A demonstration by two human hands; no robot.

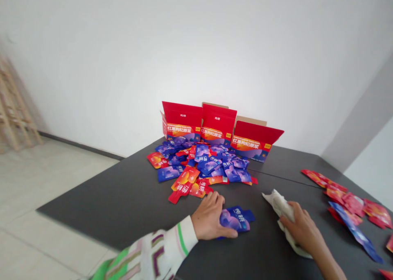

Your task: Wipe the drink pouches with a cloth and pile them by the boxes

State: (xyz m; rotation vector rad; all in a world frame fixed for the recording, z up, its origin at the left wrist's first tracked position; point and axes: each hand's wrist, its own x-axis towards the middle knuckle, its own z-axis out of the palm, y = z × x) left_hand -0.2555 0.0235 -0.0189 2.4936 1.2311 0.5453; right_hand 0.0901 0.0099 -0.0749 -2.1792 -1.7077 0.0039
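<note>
My left hand [210,217], in a patterned white sleeve, is closed on the left edge of a blue pouch [235,219] with a purple berry print. The pouch lies on or just over the dark table, partly hidden by the thumb and fingers. To the right, my right hand [302,226] grips a crumpled white cloth [281,204] against the tabletop. Beyond my left hand spreads a heap of red and blue pouches [208,164], its nearest red pouch [186,177] close to my fingers.
Three red boxes with raised flaps, a left one [182,126], a middle one [216,128] and a right one [251,143], stand behind the heap near the white wall [196,46]. Several pouches [353,204] lie at the right of the dark table [129,202]. Wooden frames [14,104] lean far left.
</note>
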